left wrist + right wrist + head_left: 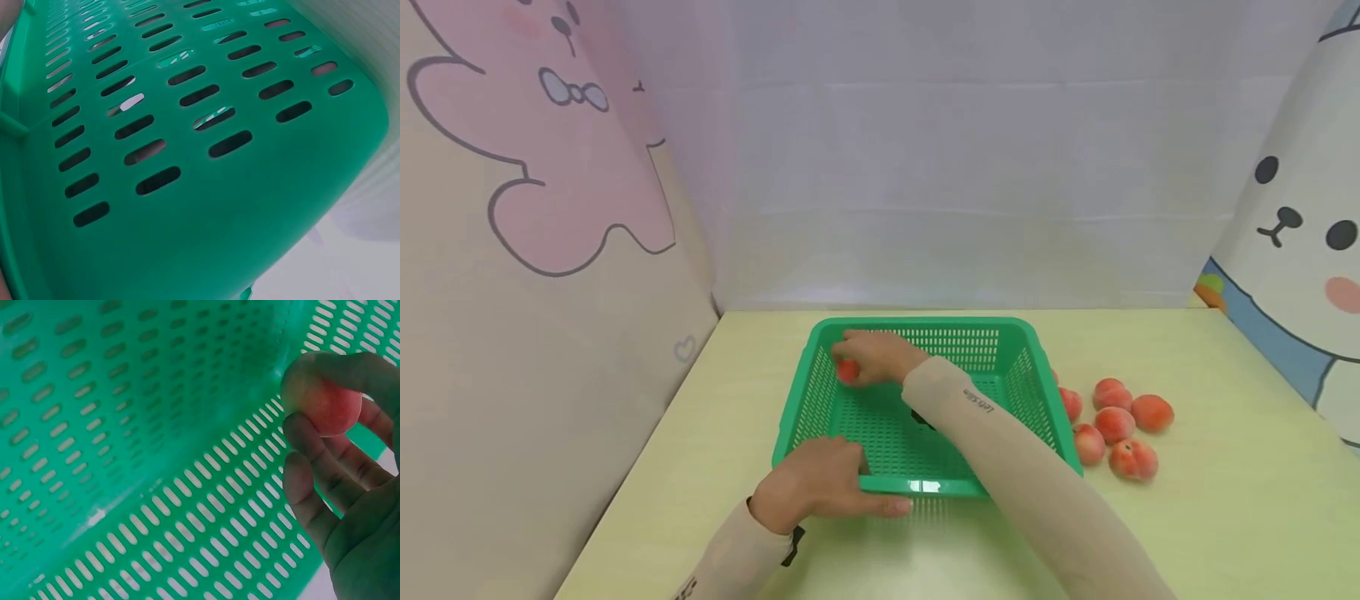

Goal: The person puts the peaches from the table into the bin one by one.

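A green plastic basket (928,486) with slotted walls stands on the table. My right hand (880,357) reaches into its far left corner and holds a red peach (322,394) between thumb and fingers. In the right wrist view the peach is close to the basket's slotted wall. My left hand (820,479) grips the near rim toward the left corner, thumb along the outside and fingers over the inside. The left wrist view is filled by the basket's outer wall (206,206), with only a sliver of the hand at the left edge.
Several peaches (1114,425) lie on the pale yellow table (1225,517) right of the basket, the nearest ones close against its right wall. A pale curtain (955,192) hangs behind, and printed panels with cartoon animals stand at left and right.
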A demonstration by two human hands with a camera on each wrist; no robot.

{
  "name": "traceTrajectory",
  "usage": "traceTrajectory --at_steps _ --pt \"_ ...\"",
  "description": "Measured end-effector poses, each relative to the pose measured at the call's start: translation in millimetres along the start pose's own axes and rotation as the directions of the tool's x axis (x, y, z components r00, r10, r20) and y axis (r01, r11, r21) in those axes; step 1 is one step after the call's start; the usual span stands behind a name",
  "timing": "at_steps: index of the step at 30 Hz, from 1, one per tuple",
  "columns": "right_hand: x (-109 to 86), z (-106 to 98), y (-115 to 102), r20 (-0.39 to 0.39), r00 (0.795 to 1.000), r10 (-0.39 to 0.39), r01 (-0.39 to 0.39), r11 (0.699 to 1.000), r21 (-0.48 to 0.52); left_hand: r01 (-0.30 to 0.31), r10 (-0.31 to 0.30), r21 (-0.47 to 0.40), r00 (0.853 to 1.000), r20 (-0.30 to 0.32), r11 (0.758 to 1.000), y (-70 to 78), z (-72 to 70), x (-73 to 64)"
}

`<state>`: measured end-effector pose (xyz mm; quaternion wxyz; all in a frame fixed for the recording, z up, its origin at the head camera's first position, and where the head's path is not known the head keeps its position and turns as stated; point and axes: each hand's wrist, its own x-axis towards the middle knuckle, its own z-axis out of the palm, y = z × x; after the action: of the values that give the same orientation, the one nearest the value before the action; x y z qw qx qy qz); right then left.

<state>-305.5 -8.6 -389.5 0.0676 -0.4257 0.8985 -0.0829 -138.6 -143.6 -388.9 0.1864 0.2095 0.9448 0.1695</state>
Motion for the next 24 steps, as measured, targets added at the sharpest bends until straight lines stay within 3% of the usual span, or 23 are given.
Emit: traceTrajectory --at_steps 24 --pt "2.3 13.6 3.8 0.029 0.999 0.021 -0.021 1.0 0.006 -0.002 0.002 0.0 1.0 -0.008 1.0 0.8 0.2 -0.1"
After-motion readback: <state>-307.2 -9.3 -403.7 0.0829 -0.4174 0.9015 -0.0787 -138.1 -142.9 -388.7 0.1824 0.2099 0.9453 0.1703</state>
